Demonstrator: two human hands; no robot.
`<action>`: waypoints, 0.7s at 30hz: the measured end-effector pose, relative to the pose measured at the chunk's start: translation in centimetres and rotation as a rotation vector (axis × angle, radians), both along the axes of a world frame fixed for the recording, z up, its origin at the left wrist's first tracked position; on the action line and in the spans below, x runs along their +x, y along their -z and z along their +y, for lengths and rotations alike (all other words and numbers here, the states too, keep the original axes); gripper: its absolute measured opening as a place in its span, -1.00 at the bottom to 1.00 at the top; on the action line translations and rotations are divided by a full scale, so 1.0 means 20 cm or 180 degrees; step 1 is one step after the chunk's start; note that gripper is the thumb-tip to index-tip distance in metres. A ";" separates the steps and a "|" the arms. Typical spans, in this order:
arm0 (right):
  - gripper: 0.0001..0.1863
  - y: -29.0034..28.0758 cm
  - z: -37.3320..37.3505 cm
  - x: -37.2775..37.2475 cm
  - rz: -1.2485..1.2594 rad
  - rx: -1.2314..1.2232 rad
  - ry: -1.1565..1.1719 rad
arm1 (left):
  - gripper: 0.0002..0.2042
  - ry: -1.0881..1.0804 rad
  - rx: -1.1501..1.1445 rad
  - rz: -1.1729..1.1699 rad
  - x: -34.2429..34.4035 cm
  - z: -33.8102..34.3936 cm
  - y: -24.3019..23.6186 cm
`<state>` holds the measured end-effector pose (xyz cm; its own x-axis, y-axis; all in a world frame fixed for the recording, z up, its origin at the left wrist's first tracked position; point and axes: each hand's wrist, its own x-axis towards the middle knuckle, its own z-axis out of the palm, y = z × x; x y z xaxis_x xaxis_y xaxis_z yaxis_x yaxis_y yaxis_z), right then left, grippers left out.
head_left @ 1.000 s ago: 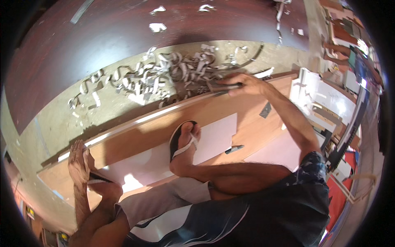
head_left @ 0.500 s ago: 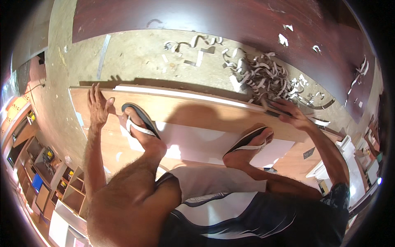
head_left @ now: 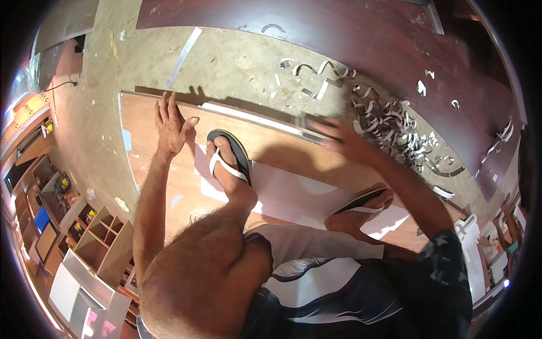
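Note:
A long wooden board (head_left: 138,116) lies under my two sandalled feet (head_left: 228,161), with a white sheet (head_left: 288,192) on it. A narrow white edge strip (head_left: 243,116) runs along its far side. My left hand (head_left: 173,133) is at that far edge toward the left, fingers apart and reaching over it. My right hand (head_left: 353,144), smeared by motion, is closed on a dark flat tool (head_left: 319,129) against the strip, right of centre. Just beyond, to the right, lies a heap of curled black-and-white offcut strips (head_left: 389,127).
A large dark reddish panel (head_left: 367,39) spans the back. On the lower left are wooden cubby units (head_left: 101,231) with items inside and pale boards (head_left: 68,282). Another person (head_left: 508,229) shows partly at the far right among furniture parts. A cable (head_left: 59,86) lies at the upper left.
My view has swung round. My right hand has slid the dark tool leftward along the strip, closer to my left hand, which remains at the board's far edge.

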<state>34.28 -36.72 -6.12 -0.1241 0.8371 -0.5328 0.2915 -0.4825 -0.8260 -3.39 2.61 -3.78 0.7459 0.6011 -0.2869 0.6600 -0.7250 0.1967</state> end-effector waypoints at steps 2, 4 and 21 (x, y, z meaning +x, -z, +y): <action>-0.33 -0.10 -0.45 0.26 -0.0143 -0.0532 0.0044 | 0.03 -0.0039 -0.0057 -0.0034 0.00 0.00 0.01; -0.35 -0.12 -0.66 0.37 -0.0174 -0.0537 0.0003 | 0.04 -0.0271 -0.0203 0.0190 -0.01 -0.02 0.02; -0.37 -0.04 0.28 -0.09 0.0301 0.0138 0.0064 | 0.11 -0.0276 -0.0202 0.0028 0.00 -0.05 0.01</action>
<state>32.51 -31.08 -5.26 -0.1551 0.8620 -0.4827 0.2017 -0.4507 -0.8696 -3.35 1.63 -3.89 0.6892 0.6437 -0.3327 0.7216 -0.6515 0.2343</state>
